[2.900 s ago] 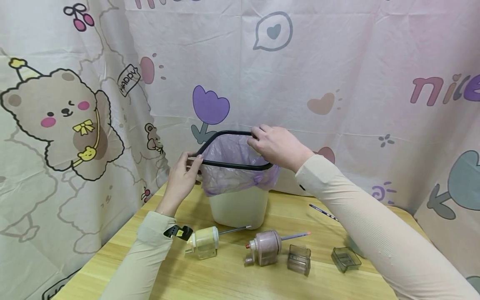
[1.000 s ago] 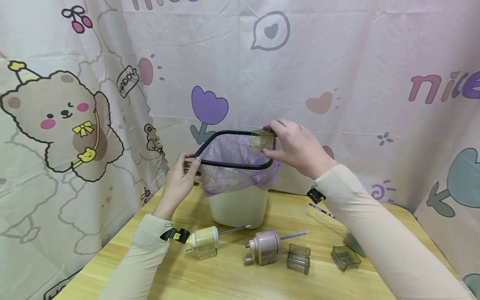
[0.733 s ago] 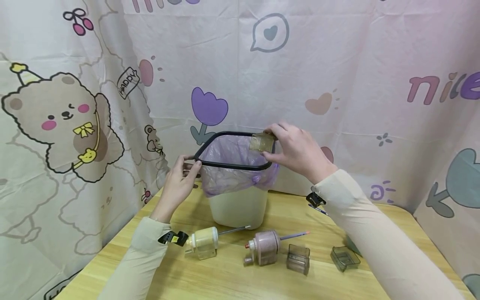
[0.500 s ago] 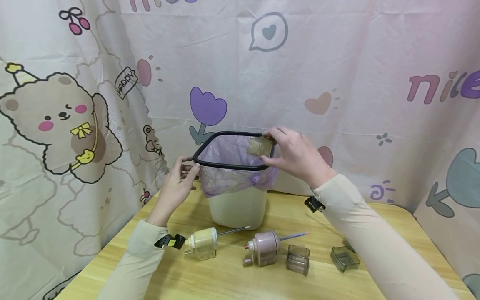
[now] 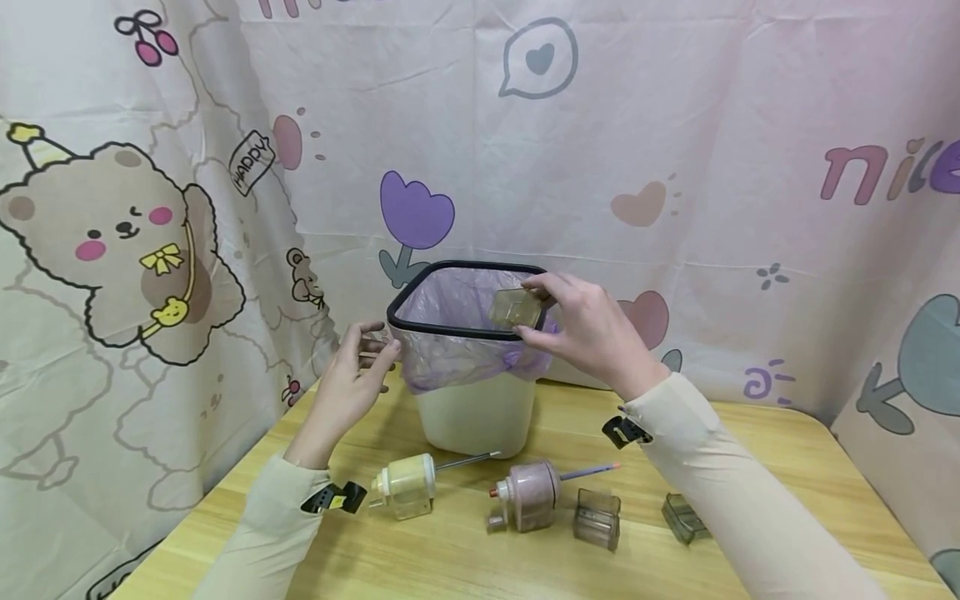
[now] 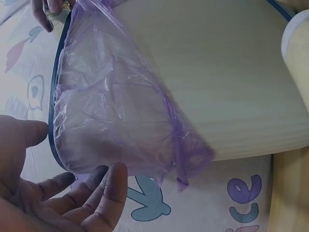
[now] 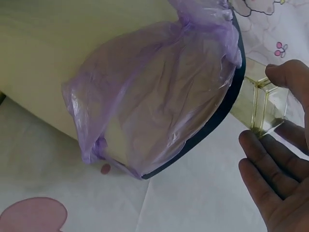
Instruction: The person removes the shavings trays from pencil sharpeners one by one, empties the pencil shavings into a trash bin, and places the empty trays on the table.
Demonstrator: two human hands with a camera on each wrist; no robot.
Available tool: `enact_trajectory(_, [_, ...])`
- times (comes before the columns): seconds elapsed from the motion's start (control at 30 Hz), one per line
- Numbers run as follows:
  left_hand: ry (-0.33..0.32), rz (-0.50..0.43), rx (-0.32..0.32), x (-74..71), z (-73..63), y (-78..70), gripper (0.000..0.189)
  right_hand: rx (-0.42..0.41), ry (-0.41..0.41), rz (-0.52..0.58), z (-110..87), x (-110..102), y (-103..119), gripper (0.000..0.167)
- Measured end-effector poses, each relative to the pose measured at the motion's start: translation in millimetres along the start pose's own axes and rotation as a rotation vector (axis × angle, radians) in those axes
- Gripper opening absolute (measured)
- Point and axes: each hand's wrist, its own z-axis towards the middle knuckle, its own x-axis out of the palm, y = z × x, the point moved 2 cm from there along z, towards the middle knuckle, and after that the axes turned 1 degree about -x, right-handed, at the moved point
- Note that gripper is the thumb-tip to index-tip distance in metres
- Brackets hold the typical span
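A white trash bin [image 5: 476, 417] with a black rim [image 5: 457, 332] and a purple plastic bag liner [image 5: 450, 358] stands upright on the table. My right hand [image 5: 588, 329] pinches a small clear yellowish plastic box [image 5: 513, 308] between thumb and fingers, at the bin's right rim. Seen from the right wrist, the box [image 7: 263, 104] is see-through. At the bin's left side, my left hand [image 5: 348, 379] has its fingers spread and relaxed. In the left wrist view, the thumb of the left hand [image 6: 63, 188] lies close to the rim; whether it touches I cannot tell.
Before the bin lie a yellow crank pencil sharpener [image 5: 408, 486] and a pink one [image 5: 532, 496], each with a pencil in it. To their right are a smoky clear box [image 5: 597, 518] and another smoky box [image 5: 682, 518], partly behind the right sleeve. Printed cloth hangs behind.
My left hand has let go of the rim and shifted slightly down and left. The right hand, earlier over the bin, drew back right, then lowered a little with the plastic box.
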Motion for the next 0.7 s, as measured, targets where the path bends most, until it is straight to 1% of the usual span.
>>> enact_trajectory(0.23, [0.004,0.002,-0.006,1.2,-4.7,1.7,0.054,0.002,-0.042,0.045,-5.3,0,-1,0.049])
enact_trajectory(0.37, [0.019,0.018,-0.001,1.9,-8.1,2.1,0.052,0.008,-0.071,0.054,-8.6,-1,-2,0.048])
enact_trajectory(0.5, [0.027,0.035,0.022,2.9,-10.5,1.6,0.049,0.02,-0.089,0.063,-11.6,-2,-3,0.048])
enact_trajectory(0.63, [0.03,0.034,0.048,3.2,-12.3,0.4,0.048,0.036,-0.094,0.081,-14.0,-3,-3,0.049])
enact_trajectory(0.7, [0.038,0.034,0.052,3.2,-13.1,0.2,0.048,0.044,-0.098,0.09,-15.2,-3,-3,0.049])
